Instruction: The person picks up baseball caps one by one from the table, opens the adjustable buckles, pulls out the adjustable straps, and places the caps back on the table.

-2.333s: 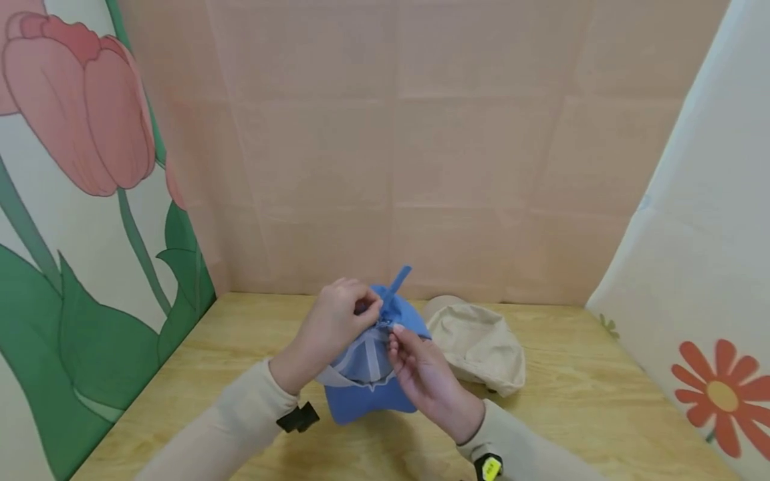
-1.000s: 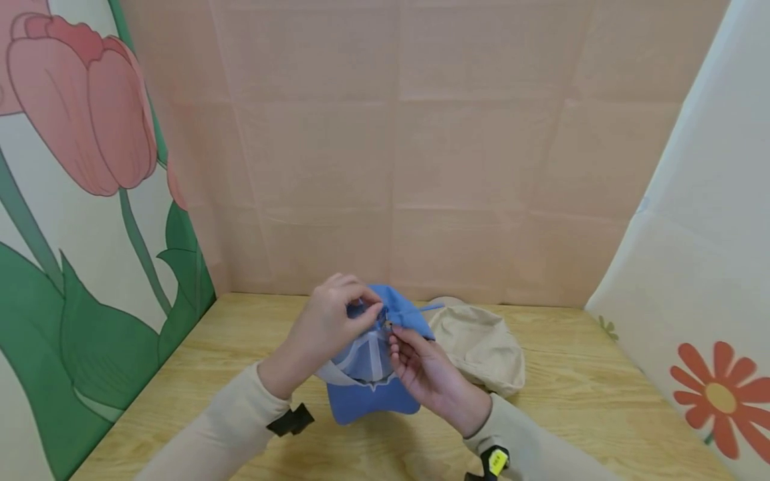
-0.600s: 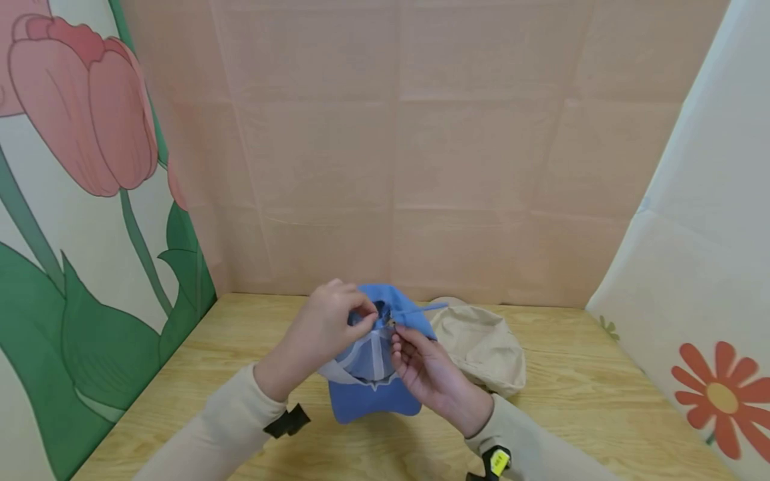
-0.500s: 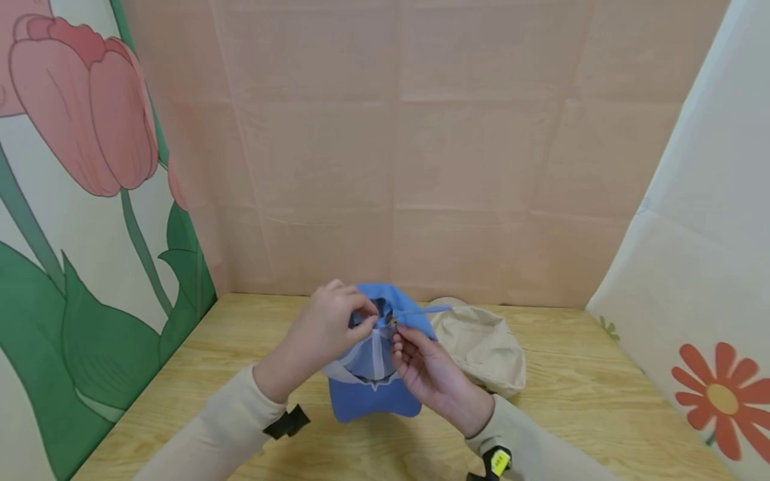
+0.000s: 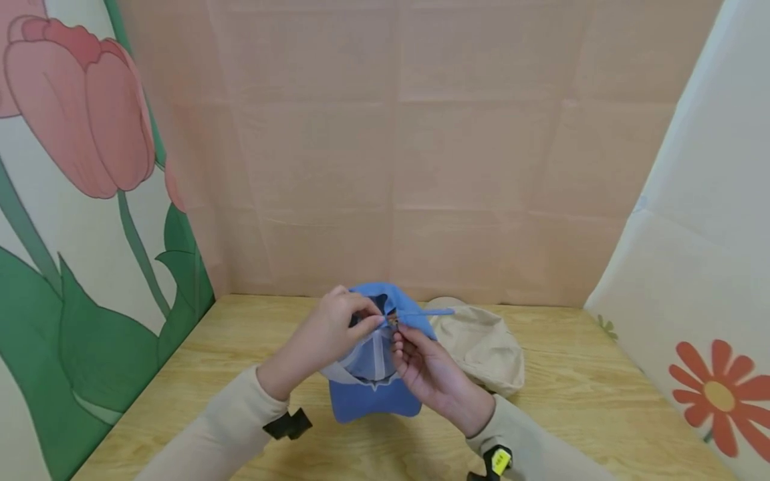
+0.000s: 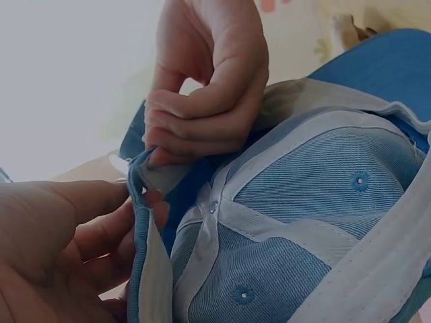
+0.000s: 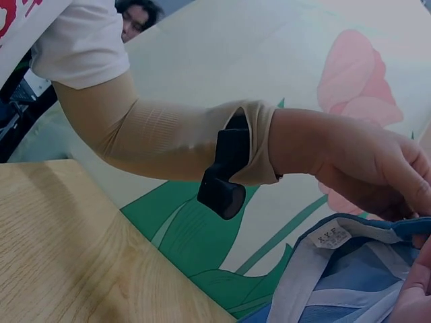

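A blue baseball cap (image 5: pixel 375 404) sits upside down on the table, its brim toward me and its pale inner lining showing. Thumb and fingers of my left hand (image 5: pixel 333 334) pinch the blue band at the cap's far edge. Close beside them, the right hand (image 5: pixel 430 374) pinches the same edge by a small brownish fastener (image 5: pixel 393 319). A loose blue strap end (image 5: pixel 439 312) sticks out to the right. In the left wrist view, both hands hold the band (image 6: pixel 140 235) over the cap's stitched inside. Fingertips partly hide the fastener.
A beige cap (image 5: pixel 481 347) lies just right of the blue one on the wood-grain table (image 5: pixel 577 381). A pinkish cloth backdrop (image 5: pixel 481 147) rises behind. Flower-printed panels stand at left and right. Part of another person shows at the top of the right wrist view.
The strap's loose end has swung from pointing up to lying out rightward, and lengthened slightly. A dark gap in the cap's far edge now shows. Both hands have stayed nearly in place.
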Available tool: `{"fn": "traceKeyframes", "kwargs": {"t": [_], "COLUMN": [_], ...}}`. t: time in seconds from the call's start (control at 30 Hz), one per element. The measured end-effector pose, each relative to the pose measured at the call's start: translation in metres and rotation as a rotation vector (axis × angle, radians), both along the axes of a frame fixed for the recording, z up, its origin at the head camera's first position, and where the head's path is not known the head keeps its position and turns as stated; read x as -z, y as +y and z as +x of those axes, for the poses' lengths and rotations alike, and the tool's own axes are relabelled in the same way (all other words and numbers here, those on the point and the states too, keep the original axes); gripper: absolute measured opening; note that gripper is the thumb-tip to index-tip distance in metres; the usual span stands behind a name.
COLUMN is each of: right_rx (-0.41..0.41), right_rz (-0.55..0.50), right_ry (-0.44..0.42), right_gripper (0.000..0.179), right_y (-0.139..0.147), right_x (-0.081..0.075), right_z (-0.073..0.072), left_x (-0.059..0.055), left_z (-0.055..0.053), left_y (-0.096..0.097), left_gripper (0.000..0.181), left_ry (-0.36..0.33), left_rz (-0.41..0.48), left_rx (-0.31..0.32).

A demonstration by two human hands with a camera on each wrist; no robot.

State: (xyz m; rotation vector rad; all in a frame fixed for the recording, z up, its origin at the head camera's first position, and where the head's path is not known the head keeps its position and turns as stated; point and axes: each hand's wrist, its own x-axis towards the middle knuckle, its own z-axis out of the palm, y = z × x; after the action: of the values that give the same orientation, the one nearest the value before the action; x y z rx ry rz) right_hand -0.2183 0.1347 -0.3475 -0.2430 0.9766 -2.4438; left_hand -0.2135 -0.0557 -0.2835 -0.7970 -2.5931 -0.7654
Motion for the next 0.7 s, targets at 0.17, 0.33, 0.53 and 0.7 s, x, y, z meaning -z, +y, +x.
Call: {"fn": "traceKeyframes", "kwargs": {"t": [0.17, 0.33, 0.53, 0.7], "right_rx": [-0.041, -0.065, -0.086, -0.092], "right_rz": [-0.043, -0.078, -0.123, -0.141], "right_ry": [0.011, 0.01, 0.015, 0.015], "right_gripper": [0.03, 0.029, 0.029, 0.03], "right_y": [0.0017, 0.0027, 0.0039, 0.0062], "right_x": [0.0005, 0.001, 0.0021, 0.0025], "right_z": [0.0006, 0.0011, 0.0007, 0.0001], "left_x": [-0.0011, -0.0014, -0.0029, -0.0027], "left_z": [-0.0011, -0.0023, -0.0016, -0.0025], "left_y": [0.0, 0.001, 0.0019, 0.0012], "left_gripper": [0.007, 0.007, 0.008, 0.008], "left_ry": [-0.056, -0.057, -0.046, -0.054], "left_rz": [0.052, 0.046, 0.035, 0.023], "left_rx": [0.008, 0.012, 0.018, 0.015]}}
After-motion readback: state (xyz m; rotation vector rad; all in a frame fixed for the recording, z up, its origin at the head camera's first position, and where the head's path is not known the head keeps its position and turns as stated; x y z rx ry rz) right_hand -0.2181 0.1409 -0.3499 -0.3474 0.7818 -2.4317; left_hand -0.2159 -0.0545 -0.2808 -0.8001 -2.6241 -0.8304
